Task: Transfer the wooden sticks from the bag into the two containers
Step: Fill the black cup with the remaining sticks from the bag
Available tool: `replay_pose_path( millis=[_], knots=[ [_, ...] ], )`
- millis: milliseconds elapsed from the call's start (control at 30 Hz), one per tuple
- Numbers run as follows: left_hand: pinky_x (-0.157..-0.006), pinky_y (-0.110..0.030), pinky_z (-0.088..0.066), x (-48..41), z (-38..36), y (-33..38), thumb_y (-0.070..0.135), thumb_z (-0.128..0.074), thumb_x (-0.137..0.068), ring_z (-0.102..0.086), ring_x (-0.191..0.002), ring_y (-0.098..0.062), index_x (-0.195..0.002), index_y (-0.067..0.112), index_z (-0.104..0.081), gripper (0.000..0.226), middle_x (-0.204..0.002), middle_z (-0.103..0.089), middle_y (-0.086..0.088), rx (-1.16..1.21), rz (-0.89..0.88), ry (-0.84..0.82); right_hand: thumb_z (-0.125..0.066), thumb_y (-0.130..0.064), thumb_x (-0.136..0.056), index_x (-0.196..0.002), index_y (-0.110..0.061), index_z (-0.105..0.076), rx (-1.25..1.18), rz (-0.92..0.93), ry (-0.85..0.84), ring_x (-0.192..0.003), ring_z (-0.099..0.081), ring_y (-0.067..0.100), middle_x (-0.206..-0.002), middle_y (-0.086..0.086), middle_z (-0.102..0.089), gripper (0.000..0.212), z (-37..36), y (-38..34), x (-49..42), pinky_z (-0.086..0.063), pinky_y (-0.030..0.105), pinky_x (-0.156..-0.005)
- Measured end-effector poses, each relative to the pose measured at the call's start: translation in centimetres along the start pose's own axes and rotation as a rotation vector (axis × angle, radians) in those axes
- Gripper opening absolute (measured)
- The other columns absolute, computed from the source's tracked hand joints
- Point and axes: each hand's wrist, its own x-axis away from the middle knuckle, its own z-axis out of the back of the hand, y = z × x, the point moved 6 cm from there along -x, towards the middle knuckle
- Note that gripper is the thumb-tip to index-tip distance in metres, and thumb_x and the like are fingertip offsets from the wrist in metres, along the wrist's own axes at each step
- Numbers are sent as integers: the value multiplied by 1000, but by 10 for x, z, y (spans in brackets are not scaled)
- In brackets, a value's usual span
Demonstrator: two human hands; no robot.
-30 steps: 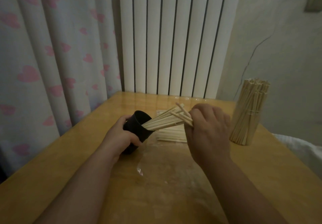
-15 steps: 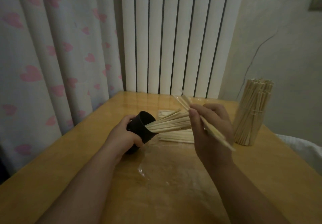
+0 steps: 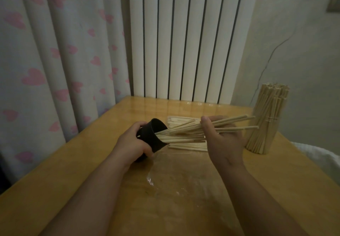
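Roughly at the middle of the tabletop, the left hand grips a black cup, fingers and thumb wrapped round its wall. The cup is tipped over on its side with its mouth facing right. The right hand holds a loose fan of wooden sticks. The sticks lie across its upturned palm, and the thumb presses down on top of them. The left ends of these sticks reach into the cup's mouth, while the right ends jut out past the hand.

Under and behind the held sticks, more sticks lie flat on the tabletop, side by side. A sheet of clear plastic lies in front of them; whether they are inside it cannot be told.

Near the right edge stands a tall upright bundle of sticks, leaning a little and well apart from the cup. What holds it cannot be made out.

Behind the tabletop hangs a curtain with pink hearts, beside a white ribbed panel and a cracked wall.
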Motion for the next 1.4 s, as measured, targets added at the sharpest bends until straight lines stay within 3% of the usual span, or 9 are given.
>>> replay_pose_path(
  millis=[167, 333, 500, 600, 700, 800, 1000, 1200, 1400],
  knots=[
    [-65, -29, -44, -1, 0, 0, -14, -76, -64, -49, -109, -24, -117, 45, -51, 83, -123, -51, 6, -17, -11, -4, -74, -30, -87, -94, -18, -71, -51, -165, -18, -87, -60, -6, -105, -7, -63, 14, -2, 19, -2, -42, 1, -64],
    [-64, -28, -43, -1, 0, -1, -14, -76, -62, -50, -107, -23, -113, 46, -53, 82, -120, -53, 7, -9, -22, -18, -72, -49, -84, -108, -35, -67, 77, -252, -316, -111, -56, 9, -125, -10, -55, 28, -21, 31, 2, -48, 28, -88],
    [-67, -29, -44, -3, 1, -3, -14, -77, -61, -49, -112, -24, -116, 45, -52, 85, -117, -51, 9, -1, -9, -7, -44, -20, -102, -96, -21, -62, -246, -311, -82, -88, -57, 13, -95, -5, -61, 19, -7, 23, -2, -44, 31, -71],
    [-69, -31, -45, -4, 0, -2, -14, -77, -61, -49, -114, -25, -116, 45, -52, 85, -122, -52, 8, -19, -8, -7, -59, -27, -96, -98, -29, -66, -144, -282, -173, -96, -64, 17, -106, -1, -65, 7, -16, 28, 1, -57, 40, -79],
    [-72, -32, -46, -3, -1, -2, -14, -77, -61, -49, -114, -24, -116, 45, -52, 85, -121, -52, 8, -23, -11, -4, -74, -33, -86, -111, -36, -58, -123, -273, -154, -108, -55, 4, -117, -14, -58, 29, -13, 31, 4, -52, 32, -85],
    [-70, -31, -45, -3, 0, -3, -14, -77, -61, -48, -113, -24, -118, 44, -52, 85, -122, -52, 8, -9, -9, 2, -57, -35, -98, -127, -36, -52, -142, -242, -89, -114, -52, 4, -122, -19, -54, 29, -9, 24, 1, -47, 29, -84],
    [-68, -29, -45, -4, -1, -3, -14, -77, -62, -48, -113, -23, -119, 44, -52, 86, -124, -50, 8, -16, -11, -8, -27, -43, -107, -142, -31, -50, 178, -175, -359, -136, -31, 1, -152, -13, -39, 44, -33, 29, 8, -26, 28, -110],
    [-71, -33, -46, -4, 1, -4, -13, -77, -62, -49, -112, -25, -128, 39, -52, 88, -123, -50, 7, 17, -1, 15, -34, -35, -107, -122, -30, -63, 98, -116, -172, -105, -56, 1, -114, -13, -63, 33, -12, 20, 3, -47, 30, -91],
    [-71, -36, -47, -4, 2, -5, -10, -77, -62, -51, -107, -25, -126, 39, -53, 84, -117, -54, 6, 49, 5, 40, -45, -25, -101, -92, -34, -59, 146, -54, -128, -85, -59, 8, -88, -11, -63, 19, 0, 13, 2, -53, 38, -74]
  ],
)
